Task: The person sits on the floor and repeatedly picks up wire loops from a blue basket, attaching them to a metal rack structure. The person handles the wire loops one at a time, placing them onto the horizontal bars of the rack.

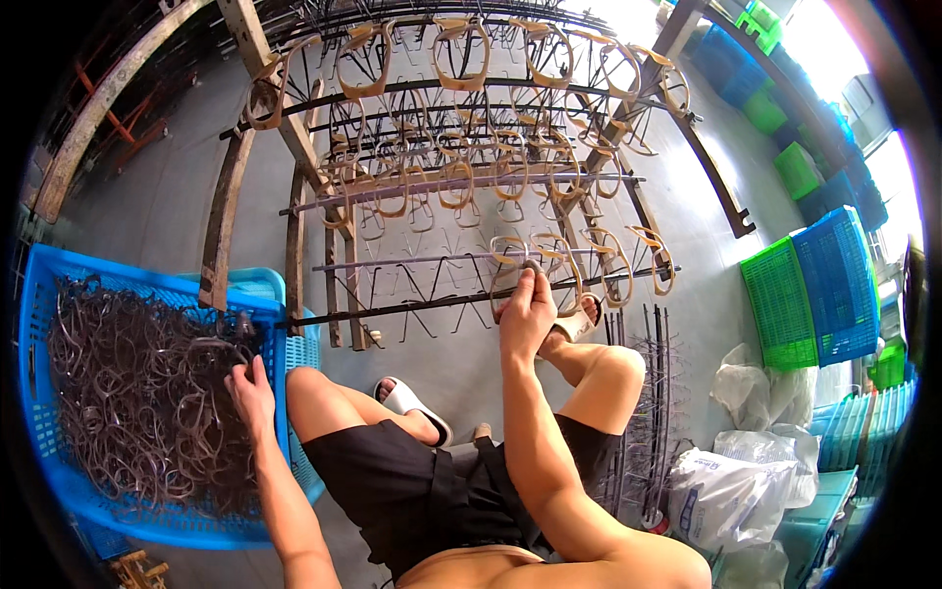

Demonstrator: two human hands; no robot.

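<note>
My right hand (527, 309) is raised at the lowest rods of a rack, fingers pinched at a tan loop-shaped piece (559, 265). The exact grip is partly hidden behind the fingers. More tan loops (616, 265) hang on the same rod, to the right of that hand. At the inner edge of a blue plastic basket (157, 525) is my left hand (251, 393), its thumb and forefinger apart, touching or close to a heap of dark, glossy, tangled loops (147, 393). I make out nothing held in it.
The rack's wooden posts (218, 221) and metal rods (383, 310) with wire hooks stand before my knees. Upright hooked rods (659, 412) are by my right leg. White plastic bags (731, 496) and green and blue crates (834, 285) lie at the right.
</note>
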